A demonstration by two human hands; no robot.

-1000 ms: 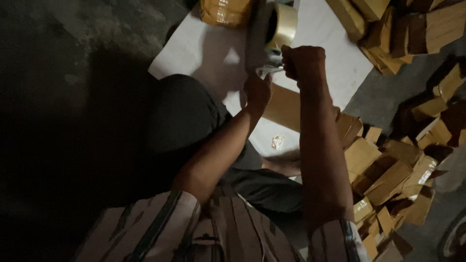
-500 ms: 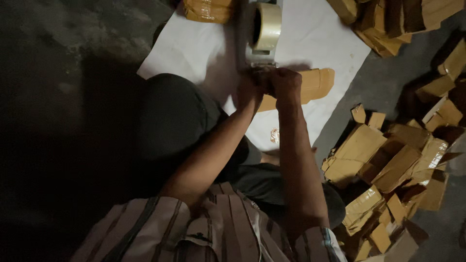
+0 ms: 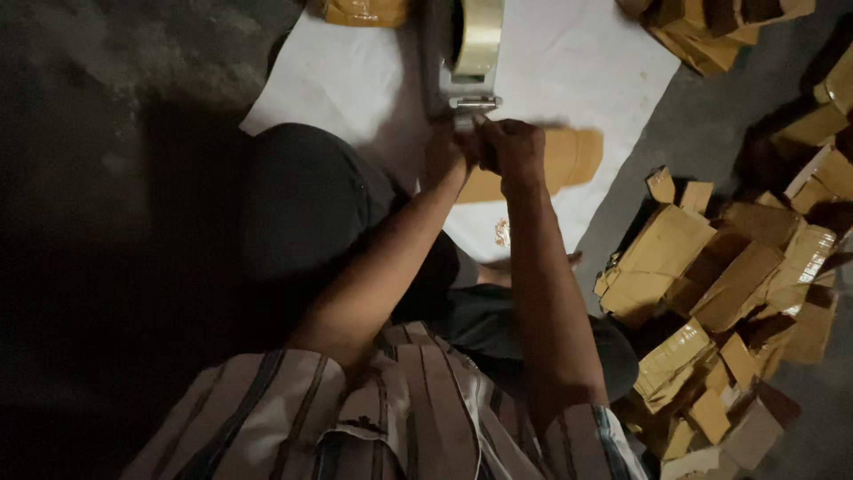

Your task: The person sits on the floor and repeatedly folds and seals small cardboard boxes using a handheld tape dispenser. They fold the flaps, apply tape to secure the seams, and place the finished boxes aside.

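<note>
Your left hand [image 3: 447, 153] and right hand [image 3: 514, 149] pinch tape end together, tape dispenser [image 3: 469, 55] just beyond, far side; cardboard parcel [image 3: 549, 164] lies crosswise beneath, right.

The scene is dim, lit from the far side: the white sheet [image 3: 569, 80] shows brightest, while the left floor [image 3: 107, 222] sinks into near-black shadow. Both hands, left hand [image 3: 444, 151] and right hand [image 3: 514, 149], blur slightly; the brown packets [image 3: 711, 276] look grainy and soft
</note>
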